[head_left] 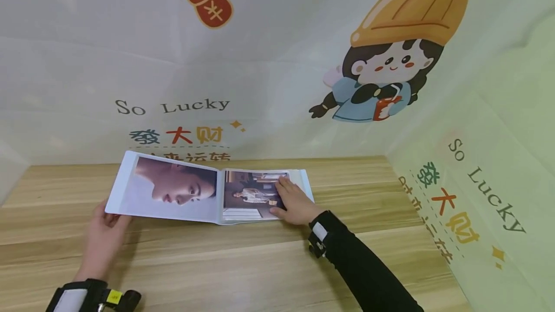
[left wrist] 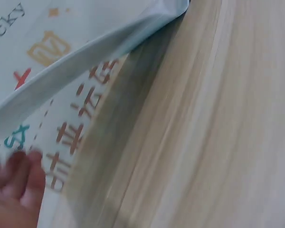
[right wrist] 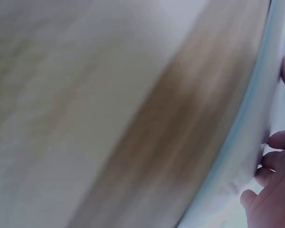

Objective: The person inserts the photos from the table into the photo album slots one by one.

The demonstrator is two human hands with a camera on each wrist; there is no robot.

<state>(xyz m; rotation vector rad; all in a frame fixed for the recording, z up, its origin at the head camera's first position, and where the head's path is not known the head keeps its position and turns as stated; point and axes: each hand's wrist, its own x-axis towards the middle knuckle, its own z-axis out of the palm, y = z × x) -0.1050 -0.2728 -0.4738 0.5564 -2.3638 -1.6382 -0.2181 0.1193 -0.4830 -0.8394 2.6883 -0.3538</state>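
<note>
A photo album lies spread open, with a large portrait photo on its left page and a photo of a standing person on its right page. Its left side is lifted off the table and tilted. My left hand grips the lower left corner of the raised cover, fingers below its edge. Seen from the left wrist, the fingers are curled under the thin cover. My right hand rests on the right page with fingers spread, partly covering the photo. The right wrist view catches its fingers near the album's pale blue edge.
A wood-grain table carries the album. Behind it hangs a white printed backdrop with lettering and a cartoon figure. Another printed sheet borders the table on the right.
</note>
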